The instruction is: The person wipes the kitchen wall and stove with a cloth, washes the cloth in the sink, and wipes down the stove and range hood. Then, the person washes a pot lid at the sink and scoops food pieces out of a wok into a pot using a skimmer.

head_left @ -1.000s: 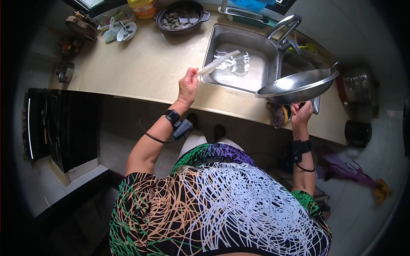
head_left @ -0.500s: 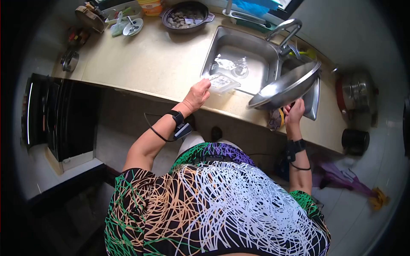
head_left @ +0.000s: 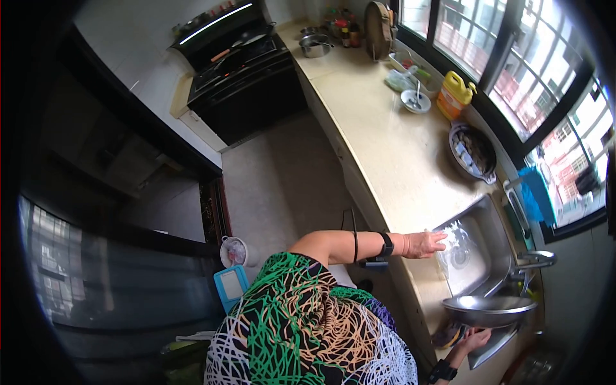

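At the near edge of the sink (head_left: pixel 497 224), my left hand (head_left: pixel 423 244) has its fingers closed on a clear plastic container, hard to make out against the bright glare. My right hand (head_left: pixel 476 339) grips a wide metal basin (head_left: pixel 491 312) from beneath, holding it over the sink's second bowl (head_left: pixel 491 350). Its rim faces up, and the hand hides part of its underside. A dark purple and yellow item (head_left: pixel 448 335) sits at the counter edge beside my right hand.
Along the window stand a dark pot of shells or stones (head_left: pixel 471 151), a yellow jug (head_left: pixel 455 95) and a white bowl with a spoon (head_left: pixel 416 101). The faucet (head_left: pixel 536 258) rises behind the sink. A stove (head_left: pixel 240 67) stands far left; a white bucket (head_left: pixel 233 251) is on the floor.
My view has swung left, bringing the stove and window in. The metal basin looks more level than before. Both hands keep their holds.
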### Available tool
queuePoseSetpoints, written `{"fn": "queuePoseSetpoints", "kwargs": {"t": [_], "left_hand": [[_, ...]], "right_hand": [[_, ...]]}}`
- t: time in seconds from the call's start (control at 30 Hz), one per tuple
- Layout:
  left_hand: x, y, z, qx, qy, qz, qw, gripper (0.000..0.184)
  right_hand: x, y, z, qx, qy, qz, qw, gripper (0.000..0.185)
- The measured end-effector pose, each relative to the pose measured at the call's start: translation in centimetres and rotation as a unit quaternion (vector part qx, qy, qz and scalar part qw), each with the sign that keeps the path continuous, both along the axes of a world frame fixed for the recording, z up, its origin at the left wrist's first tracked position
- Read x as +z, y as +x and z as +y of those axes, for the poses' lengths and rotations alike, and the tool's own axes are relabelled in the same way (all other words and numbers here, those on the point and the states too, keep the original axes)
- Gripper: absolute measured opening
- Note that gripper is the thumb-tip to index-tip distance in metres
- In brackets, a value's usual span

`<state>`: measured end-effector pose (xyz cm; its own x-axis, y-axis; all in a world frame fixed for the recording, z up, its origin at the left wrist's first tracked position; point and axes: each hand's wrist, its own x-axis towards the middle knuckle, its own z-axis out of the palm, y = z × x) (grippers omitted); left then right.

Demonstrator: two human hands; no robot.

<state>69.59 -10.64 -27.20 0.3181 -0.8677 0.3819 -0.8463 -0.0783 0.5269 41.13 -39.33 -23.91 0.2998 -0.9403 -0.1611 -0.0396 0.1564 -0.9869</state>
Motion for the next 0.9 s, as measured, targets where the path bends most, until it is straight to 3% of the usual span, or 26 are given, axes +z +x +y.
{"fn": "queuePoseSetpoints", "kwargs": {"t": [0.1,0.13,0.2,0.23,0.27,0.33,0.4,0.47,0.53,0.6,0.67,0.8,0.83,0.87,0.9], "left_hand": [[1.2,1.9,2.1,0.068,-0.088,0.01,0.994,0.037],[2.0,2.7,3.2,0.108,-0.096,0.094,0.985,0.034],[3.7,4.8,6.3,0.18,-0.112,0.256,0.943,0.029],[2.6,6.3,7.8,0.199,-0.19,0.303,0.912,0.017],[3.5,6.9,9.9,0.226,-0.227,0.492,0.809,0.009],[2.6,9.0,15.7,0.242,-0.317,0.582,0.709,0.009],[2.7,10.1,22.9,0.273,-0.371,0.689,0.559,0.014],[3.5,10.4,31.4,0.215,-0.462,0.725,0.463,0.02],[2.1,11.1,40.2,0.185,-0.51,0.717,0.438,0.023],[1.9,11.2,48.5,0.212,-0.537,0.686,0.443,0.023],[-0.1,11.9,56.7,0.309,-0.549,0.643,0.436,0.026],[0.7,11.7,71.8,0.337,-0.591,0.601,0.419,0.032],[-0.1,11.6,74.7,0.333,-0.626,0.586,0.393,0.028],[-0.7,11.8,77.8,0.346,-0.644,0.564,0.385,0.029],[-1.4,12.2,80.8,0.356,-0.661,0.542,0.377,0.029]], "right_hand": [[1.2,2.1,3.2,-0.064,-0.01,-0.033,0.997,0.025],[0.9,2.5,3.6,-0.078,-0.013,-0.05,0.996,0.028],[1.8,3.9,5.1,0.017,-0.026,-0.1,0.995,0.033],[0.8,4.9,4.8,0.02,-0.028,-0.101,0.994,0.031],[0.3,6.3,5.4,0.041,-0.022,-0.138,0.989,0.028],[-0.5,9.5,7.1,0.086,-0.012,-0.211,0.974,0.023],[0.0,14.8,11.3,0.139,0.003,-0.217,0.966,0.021],[0.4,20.7,16.9,0.196,0.024,-0.214,0.957,0.02],[0.6,26.7,23.2,0.253,0.044,-0.214,0.942,0.019],[0.8,32.7,30.2,0.312,0.066,-0.215,0.923,0.019],[1.0,38.0,37.9,0.365,0.095,-0.208,0.902,0.019],[1.5,48.2,53.7,0.477,0.149,-0.192,0.844,0.02],[1.5,50.3,57.3,0.509,0.156,-0.184,0.826,0.021],[4.7,51.1,63.7,0.521,-0.055,-0.127,0.842,0.025],[3.9,54.1,66.5,0.56,0.113,-0.144,0.808,0.025]]}}
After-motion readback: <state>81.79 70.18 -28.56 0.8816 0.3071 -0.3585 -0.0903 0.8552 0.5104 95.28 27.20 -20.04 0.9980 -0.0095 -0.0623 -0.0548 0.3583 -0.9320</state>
